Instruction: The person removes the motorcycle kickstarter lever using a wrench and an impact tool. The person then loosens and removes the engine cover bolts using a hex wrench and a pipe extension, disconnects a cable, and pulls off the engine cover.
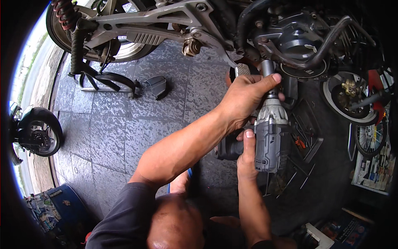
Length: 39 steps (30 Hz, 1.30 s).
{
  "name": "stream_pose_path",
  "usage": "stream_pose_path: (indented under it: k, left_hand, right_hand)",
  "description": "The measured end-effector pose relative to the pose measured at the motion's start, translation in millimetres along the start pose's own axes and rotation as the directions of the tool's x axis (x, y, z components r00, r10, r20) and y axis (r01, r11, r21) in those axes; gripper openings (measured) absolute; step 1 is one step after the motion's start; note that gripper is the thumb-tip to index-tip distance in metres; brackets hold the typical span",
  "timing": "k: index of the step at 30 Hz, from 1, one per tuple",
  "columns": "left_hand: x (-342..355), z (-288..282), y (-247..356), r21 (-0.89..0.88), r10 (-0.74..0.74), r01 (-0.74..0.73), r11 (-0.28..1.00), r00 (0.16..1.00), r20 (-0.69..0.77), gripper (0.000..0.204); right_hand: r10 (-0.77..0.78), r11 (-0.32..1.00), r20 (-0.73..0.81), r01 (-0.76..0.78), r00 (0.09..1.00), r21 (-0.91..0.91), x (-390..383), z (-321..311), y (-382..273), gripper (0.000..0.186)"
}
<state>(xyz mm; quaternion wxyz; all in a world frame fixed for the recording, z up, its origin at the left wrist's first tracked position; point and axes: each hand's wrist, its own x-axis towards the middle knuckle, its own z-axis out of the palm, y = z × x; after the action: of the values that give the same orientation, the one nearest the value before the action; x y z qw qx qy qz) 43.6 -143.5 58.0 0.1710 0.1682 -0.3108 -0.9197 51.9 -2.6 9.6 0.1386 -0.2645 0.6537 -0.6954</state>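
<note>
Pwr wrench (272,135) — dk gry body (268,151), silvery nose (273,110), long metal socket (268,67).

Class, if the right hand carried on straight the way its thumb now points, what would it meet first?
The right hand would probably meet the left hand, just above it in the picture, though depth is unclear from this view.

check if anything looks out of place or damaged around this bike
A dark grey cover lies by itself on the tiled floor, apart from the motorcycle, and a thin metal rod lies loose outside the tool tray. The black engine casing also shows a pale patch, perhaps a scuff.
</note>
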Motion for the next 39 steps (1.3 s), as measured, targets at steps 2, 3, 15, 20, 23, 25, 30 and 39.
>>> stream_pose_path:
  k: [2, 3, 15, 20, 23, 25, 30, 39]
  left_hand:
    - [2.1, -0.3, 3.8, -0.087, 0.004, 0.001, 0.996, 0.999, 0.049, 0.037]
    - [3.5, -1.9, 5.1, -0.168, 0.009, 0.008, 0.986, 0.995, 0.1, 0.039]
    - [-5.6, -21.8, 10.9, 0.418, 0.053, -0.002, 0.909, 0.992, -0.11, 0.053]
    - [-75.6, -85.4, -32.7, 0.892, 0.331, 0.069, 0.446, 0.914, -0.236, 0.056]
    - [-62.7, -98.9, -37.1, 0.81, 0.1, 0.116, 0.575, 0.973, -0.21, 0.076]
    - [-55.1, -112.8, -44.7, 0.643, -0.093, 0.165, 0.748, 0.985, -0.145, 0.084]
    - [-54.3, -113.2, -55.3, 0.735, 0.004, 0.06, 0.676, 0.996, -0.085, 0.071]
    - [-57.3, -105.5, -50.7, 0.753, 0.04, 0.039, 0.656, 0.995, -0.087, 0.062]
  right_hand:
    - [-0.11, 0.989, 0.012, 0.111, 0.994, -0.099, 6.0, 4.2, 0.5, 0.038]
    - [-0.121, 0.987, 0.0, 0.12, 0.993, -0.108, 8.3, 7.3, -2.5, 0.037]
    - [-0.02, 1.0, -0.051, 0.02, 0.999, -0.005, 9.8, 31.1, -1.8, 0.04]
    - [-0.214, 0.958, 0.125, 0.233, 0.969, -0.167, 16.8, 29.2, 17.0, 0.044]
    - [-0.052, 0.998, 0.079, 0.049, 0.996, 0.035, 24.2, 28.2, -1.6, 0.049]
    - [-0.198, 0.974, 0.164, 0.213, 0.966, -0.077, 27.7, 19.7, 11.8, 0.048]
    - [-0.124, 0.975, 0.138, 0.146, 0.983, -0.165, 17.4, 15.4, 21.9, 0.019]
    - [-0.086, 0.933, 0.106, 0.117, 0.991, -0.339, 14.1, 19.4, 8.7, 0.006]
